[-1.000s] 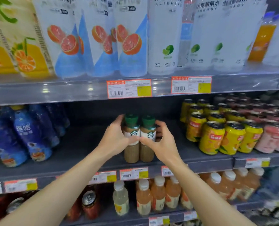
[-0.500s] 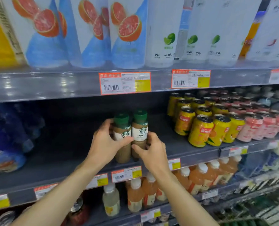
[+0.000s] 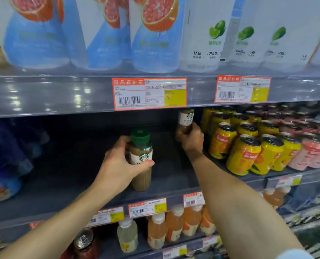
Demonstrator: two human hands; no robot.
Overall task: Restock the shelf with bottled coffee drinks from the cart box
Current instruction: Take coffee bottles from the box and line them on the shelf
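The two green-capped brown coffee bottles, paired a moment ago, have separated: the right hand (image 3: 190,140) grips one bottle (image 3: 185,119) deep on the dark shelf (image 3: 76,165), the left hand (image 3: 118,165) grips the other bottle (image 3: 141,159) near the front.

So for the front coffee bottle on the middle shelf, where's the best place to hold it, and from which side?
Grip the front coffee bottle around its labelled body, below the green cap, from the open left front. It stands upright with bare shelf to its left, and the left hand already wraps it there, thumb across the label.
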